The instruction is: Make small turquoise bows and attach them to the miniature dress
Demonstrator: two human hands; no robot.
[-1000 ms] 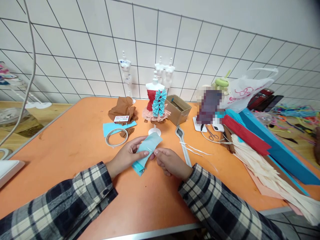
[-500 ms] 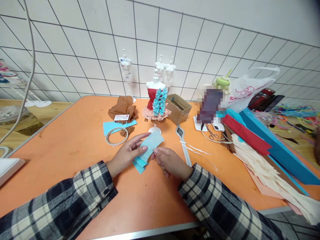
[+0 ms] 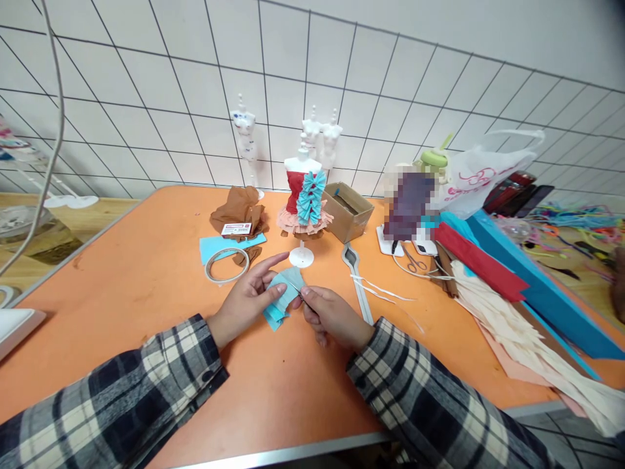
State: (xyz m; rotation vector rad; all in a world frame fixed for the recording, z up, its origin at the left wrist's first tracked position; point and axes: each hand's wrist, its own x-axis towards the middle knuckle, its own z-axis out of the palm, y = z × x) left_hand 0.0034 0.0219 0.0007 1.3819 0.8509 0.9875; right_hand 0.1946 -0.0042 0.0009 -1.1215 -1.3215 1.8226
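My left hand (image 3: 243, 304) pinches a piece of light blue crepe paper (image 3: 289, 286) between the thumb and the fingers beneath, its index finger stretched out above. Folds show along the paper's lower end. In my right hand (image 3: 334, 314) is a slim metal tool that looks like tweezers (image 3: 297, 290), its tip lying across the paper. Just beyond my hands stands a small white dress form (image 3: 301, 164) on a round base. It wears a red bodice (image 3: 295, 189), a ruffled blue trim (image 3: 311, 198) and a pleated pink skirt (image 3: 293, 223).
Left of the dress form lie a tape roll (image 3: 208, 267), brown crepe paper (image 3: 234, 208) and a small white box (image 3: 236, 229). A cardboard box (image 3: 354, 221), a grey strap-like item (image 3: 359, 286), scissors (image 3: 416, 263) and cream paper strips (image 3: 508, 326) are to the right.
The blue paper has been folded or drawn in and shows a shorter upper part. My left index finger has straightened, and the tool's tip still lies over the paper.
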